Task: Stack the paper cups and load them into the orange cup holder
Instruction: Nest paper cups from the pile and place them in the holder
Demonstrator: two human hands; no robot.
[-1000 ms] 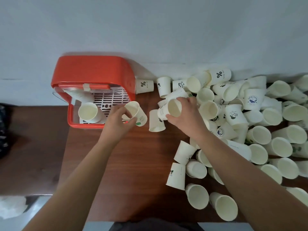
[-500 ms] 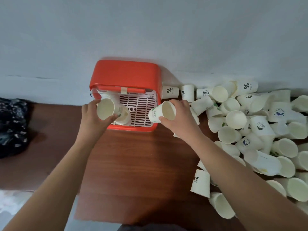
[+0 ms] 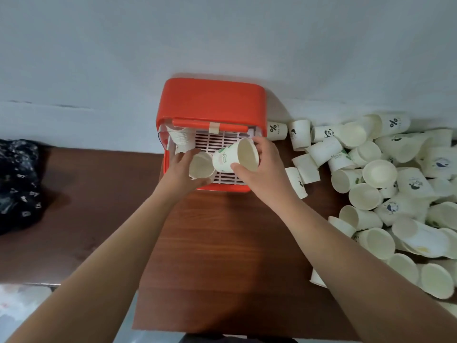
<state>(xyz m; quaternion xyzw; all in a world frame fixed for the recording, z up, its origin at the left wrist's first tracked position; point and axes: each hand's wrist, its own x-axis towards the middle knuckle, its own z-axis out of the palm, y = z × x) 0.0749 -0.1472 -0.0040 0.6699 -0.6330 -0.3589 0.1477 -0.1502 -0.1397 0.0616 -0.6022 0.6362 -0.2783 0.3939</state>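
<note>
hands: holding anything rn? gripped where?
Left hand holds a cup by its side wall near the rim. Right hand holds a tilted cup at its rim, over the holder.

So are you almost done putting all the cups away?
Not nearly. A stack of cups already sits in the orange cup holder. The left hand steadies a cup there while the right hand brings a green-printed cup to it. A big pile of loose cups is left on the table.
</note>
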